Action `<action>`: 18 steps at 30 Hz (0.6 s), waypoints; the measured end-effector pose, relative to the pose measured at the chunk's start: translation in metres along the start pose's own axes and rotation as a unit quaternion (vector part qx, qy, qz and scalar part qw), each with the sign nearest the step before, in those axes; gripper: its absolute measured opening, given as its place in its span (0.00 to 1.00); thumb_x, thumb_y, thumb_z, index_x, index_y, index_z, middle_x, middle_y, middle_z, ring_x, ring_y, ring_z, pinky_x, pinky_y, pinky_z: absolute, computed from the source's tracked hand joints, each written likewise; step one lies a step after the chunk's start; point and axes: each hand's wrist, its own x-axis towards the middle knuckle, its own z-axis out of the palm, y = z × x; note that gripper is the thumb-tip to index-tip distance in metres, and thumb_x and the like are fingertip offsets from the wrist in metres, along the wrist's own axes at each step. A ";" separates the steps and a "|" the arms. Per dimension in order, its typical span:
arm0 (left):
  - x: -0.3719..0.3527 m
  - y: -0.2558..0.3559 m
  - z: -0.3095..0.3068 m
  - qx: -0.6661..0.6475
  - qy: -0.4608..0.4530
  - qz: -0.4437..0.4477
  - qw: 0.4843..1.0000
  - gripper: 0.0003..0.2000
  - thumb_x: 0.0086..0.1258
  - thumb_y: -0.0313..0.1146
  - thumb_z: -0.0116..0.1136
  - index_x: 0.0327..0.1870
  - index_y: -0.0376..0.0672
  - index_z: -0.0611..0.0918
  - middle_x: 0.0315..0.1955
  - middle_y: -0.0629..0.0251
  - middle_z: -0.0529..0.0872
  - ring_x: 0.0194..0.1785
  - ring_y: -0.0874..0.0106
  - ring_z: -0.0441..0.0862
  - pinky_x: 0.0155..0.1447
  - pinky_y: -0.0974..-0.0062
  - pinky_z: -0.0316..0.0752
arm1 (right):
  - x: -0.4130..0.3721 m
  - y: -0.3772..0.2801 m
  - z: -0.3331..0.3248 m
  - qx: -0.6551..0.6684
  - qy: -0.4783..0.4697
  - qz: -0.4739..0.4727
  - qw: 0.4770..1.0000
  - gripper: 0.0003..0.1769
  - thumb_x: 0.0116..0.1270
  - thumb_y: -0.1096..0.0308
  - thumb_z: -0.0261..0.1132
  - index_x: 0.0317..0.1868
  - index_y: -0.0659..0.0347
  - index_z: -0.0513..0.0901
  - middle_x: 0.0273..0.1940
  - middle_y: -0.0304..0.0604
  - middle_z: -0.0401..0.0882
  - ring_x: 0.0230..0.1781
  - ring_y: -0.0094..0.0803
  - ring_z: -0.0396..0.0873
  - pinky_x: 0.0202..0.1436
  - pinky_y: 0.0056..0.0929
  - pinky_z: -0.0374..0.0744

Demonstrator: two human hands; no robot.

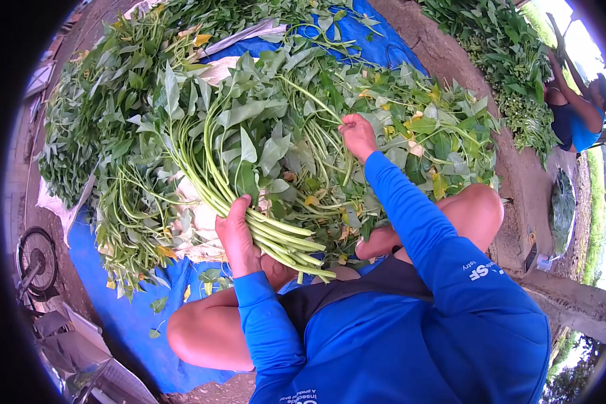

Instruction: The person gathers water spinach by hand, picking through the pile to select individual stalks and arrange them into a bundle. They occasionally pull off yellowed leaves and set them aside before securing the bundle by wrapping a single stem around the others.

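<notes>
Your left hand (238, 234) is closed around a thick bunch of arrow-leaved greens (205, 182), gripping it near the cut ends. Those pale green ends jut out past your hand, to the right and towards you, while the leaves fan out on the far side. Your right hand (358, 137) is to the right of the bunch, well apart from your left, with thumb and fingers pinched on a single long stem (310, 97) that slants up and away to the left.

Loose greens (444, 138) with yellowed leaves spread to the right of the bunch, and a taller pile of greens (81, 128) stands to its left. White sacking (190, 205) shows just beside the bunch's stems, on their left. Blue tarpaulin (114, 269) lies to the left of the bunch and nearer you, with a spoked wheel (38, 261) farther left. You sit with bent knees on either side of the cut ends. Far right of the bunch, another person (576, 114) is near a further heap of greens (508, 74).
</notes>
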 end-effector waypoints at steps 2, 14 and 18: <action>0.009 -0.008 0.000 -0.005 -0.013 -0.012 1.000 0.10 0.69 0.28 0.69 0.46 0.31 0.85 0.31 0.61 0.88 0.28 0.68 0.86 0.35 0.70 0.86 | 0.006 -0.047 -0.030 -0.006 -0.022 -0.001 1.000 0.18 0.75 0.69 0.71 0.62 0.61 0.83 0.41 0.42 0.88 0.42 0.30 0.85 0.50 0.32 0.83; 0.047 -0.118 -0.009 -0.043 -0.045 -0.133 0.989 0.14 0.64 0.28 0.73 0.47 0.31 0.84 0.33 0.58 0.89 0.31 0.66 0.88 0.37 0.66 0.86 | -0.024 -0.247 -0.141 0.030 -0.057 -0.140 0.988 0.18 0.78 0.68 0.70 0.64 0.61 0.86 0.42 0.33 0.87 0.39 0.20 0.80 0.47 0.24 0.80; 0.045 -0.135 -0.007 -0.055 -0.045 -0.130 0.989 0.15 0.64 0.26 0.74 0.48 0.31 0.84 0.35 0.58 0.89 0.33 0.65 0.88 0.39 0.65 0.86 | -0.052 -0.271 -0.134 -0.020 -0.041 -0.247 0.968 0.19 0.77 0.67 0.70 0.65 0.61 0.87 0.42 0.35 0.88 0.39 0.20 0.80 0.46 0.25 0.80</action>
